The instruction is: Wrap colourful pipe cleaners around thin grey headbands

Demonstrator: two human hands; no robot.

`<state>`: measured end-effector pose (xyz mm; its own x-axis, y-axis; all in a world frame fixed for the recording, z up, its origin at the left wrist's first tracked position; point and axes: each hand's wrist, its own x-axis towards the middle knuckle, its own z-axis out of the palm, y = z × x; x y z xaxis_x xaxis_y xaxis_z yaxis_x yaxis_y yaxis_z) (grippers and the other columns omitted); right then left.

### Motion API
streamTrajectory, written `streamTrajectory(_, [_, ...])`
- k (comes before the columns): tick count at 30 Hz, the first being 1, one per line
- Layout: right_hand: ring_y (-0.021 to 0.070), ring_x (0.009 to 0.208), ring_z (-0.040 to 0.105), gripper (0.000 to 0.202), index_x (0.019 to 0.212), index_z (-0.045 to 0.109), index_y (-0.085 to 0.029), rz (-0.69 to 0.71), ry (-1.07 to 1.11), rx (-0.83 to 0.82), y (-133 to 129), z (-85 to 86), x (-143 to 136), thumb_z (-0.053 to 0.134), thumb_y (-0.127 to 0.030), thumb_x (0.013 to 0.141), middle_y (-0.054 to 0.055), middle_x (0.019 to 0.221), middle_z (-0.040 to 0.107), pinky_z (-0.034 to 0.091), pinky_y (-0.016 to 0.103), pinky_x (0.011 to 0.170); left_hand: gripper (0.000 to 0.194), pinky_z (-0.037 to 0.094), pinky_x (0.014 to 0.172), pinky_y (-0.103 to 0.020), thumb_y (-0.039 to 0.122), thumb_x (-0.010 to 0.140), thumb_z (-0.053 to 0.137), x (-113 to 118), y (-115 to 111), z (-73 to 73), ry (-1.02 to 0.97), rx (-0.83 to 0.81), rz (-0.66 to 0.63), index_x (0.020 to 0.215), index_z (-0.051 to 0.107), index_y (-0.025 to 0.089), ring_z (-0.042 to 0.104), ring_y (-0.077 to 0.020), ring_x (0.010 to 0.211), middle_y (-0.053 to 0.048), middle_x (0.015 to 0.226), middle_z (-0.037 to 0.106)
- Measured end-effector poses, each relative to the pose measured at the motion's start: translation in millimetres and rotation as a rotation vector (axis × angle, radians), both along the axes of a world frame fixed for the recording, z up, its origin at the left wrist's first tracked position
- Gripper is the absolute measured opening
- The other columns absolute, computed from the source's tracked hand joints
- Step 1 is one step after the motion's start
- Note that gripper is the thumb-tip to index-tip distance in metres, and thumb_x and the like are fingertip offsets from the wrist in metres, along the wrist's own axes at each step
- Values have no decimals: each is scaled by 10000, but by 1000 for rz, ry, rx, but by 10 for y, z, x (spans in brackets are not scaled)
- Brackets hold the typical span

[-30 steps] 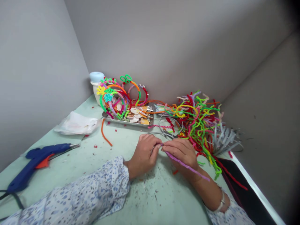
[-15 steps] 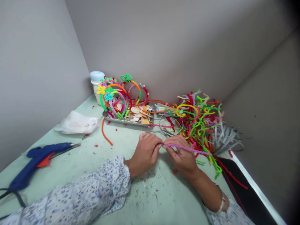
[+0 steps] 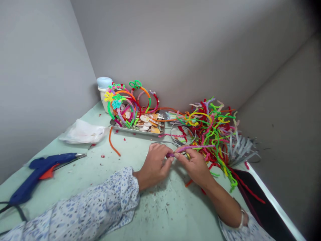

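A fuzzy purple pipe cleaner [image 3: 198, 147] runs between both hands at the middle of the table. My left hand [image 3: 156, 164] pinches its left end between thumb and fingers. My right hand [image 3: 197, 167] grips it just beside, fingertips close to those of my left hand. The free length points right, over my right hand's fingers. Whatever else the left fingers enclose is hidden. Thin grey hoops [image 3: 184, 134] lie just beyond the hands.
Behind stands a metal tray [image 3: 137, 131] with shell pieces and colourful headbands [image 3: 145, 90]. A heap of pipe cleaners [image 3: 213, 127] spreads at right. At left lie a blue glue gun [image 3: 37, 174] and a plastic bag [image 3: 84, 132]. A lidded jar [image 3: 104, 90] stands behind.
My right hand has turned and shifted slightly, its fingers nearer the left. The purple pipe cleaner's free end has risen and moved left. My left hand has barely moved.
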<state>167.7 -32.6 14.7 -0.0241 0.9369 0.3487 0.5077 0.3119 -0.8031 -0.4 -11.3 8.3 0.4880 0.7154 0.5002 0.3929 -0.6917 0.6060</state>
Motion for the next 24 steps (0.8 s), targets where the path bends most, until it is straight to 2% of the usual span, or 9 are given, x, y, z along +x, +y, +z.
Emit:
streamTrajectory(6, [177,823,602,165,821,634,-187,65,49,-28,-10,3,17,541,-317,863,28,825,660,447,286,778,55,345,833,-360,190,852,504,3,3,-22,-17,-4,15,879,553,184,508,-186,823,-24,824,584])
streamTrajectory(10, [177,811,590,188,809,629,-187,27,36,-25,-20,-44,31,533,-338,867,27,820,652,435,276,763,40,344,834,-357,179,845,514,2,3,-12,-15,4,10,861,551,182,506,-179,815,-17,809,580])
streamTrajectory(16, [151,691,541,217,723,582,-189,-38,-25,-14,-41,-71,5,533,-348,863,-6,693,585,412,251,672,26,345,827,-357,171,831,514,3,0,-26,-5,16,8,830,536,183,495,-179,793,-16,781,569])
streamTrajectory(24, [137,668,506,227,690,532,-189,-47,-38,-11,-48,-62,-36,522,-335,864,-18,668,527,391,242,657,50,348,812,-346,167,814,516,13,0,-41,-7,30,8,770,498,182,477,-170,765,-5,742,535])
